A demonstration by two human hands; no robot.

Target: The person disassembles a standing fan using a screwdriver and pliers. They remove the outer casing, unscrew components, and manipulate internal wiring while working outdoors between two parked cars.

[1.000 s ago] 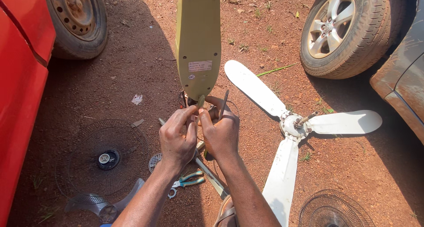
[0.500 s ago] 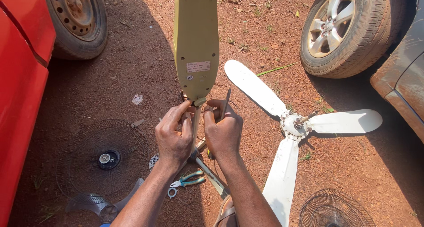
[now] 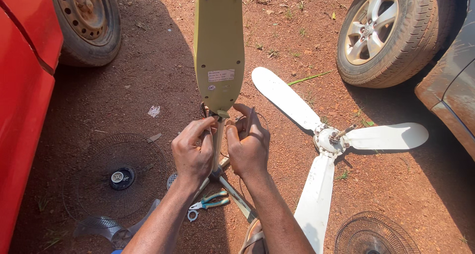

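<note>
The lower end of a yellow-green fan housing (image 3: 219, 46) is seen just above the two hands, and a thin pole (image 3: 217, 145) comes down from it between them. The left hand (image 3: 192, 152) is curled beside the pole, with its fingertips brought to the joint where the pole enters the housing; the grip is narrow, but it cannot be told if something small is pinched there. The right hand (image 3: 249, 146) is placed on the other side of the pole, and a thin dark tool (image 3: 249, 119) is held upright in its closed grip, near the same joint. The joint itself is mostly covered by the fingers, so the small parts there are hard to make out. The top of the housing is cut off by the upper edge of the picture. Under the hands, on the red dirt ground (image 3: 163, 81), pliers (image 3: 210, 202) with green handles are lying beside the foot of the pole. A white three-blade fan rotor (image 3: 329, 140) is lying to the right, and a round wire guard (image 3: 116, 177) to the left. A second guard (image 3: 376, 234) is partly cut off at the bottom. A red car (image 3: 24, 100) and two wheels (image 3: 383, 34) are seen at the edges.
</note>
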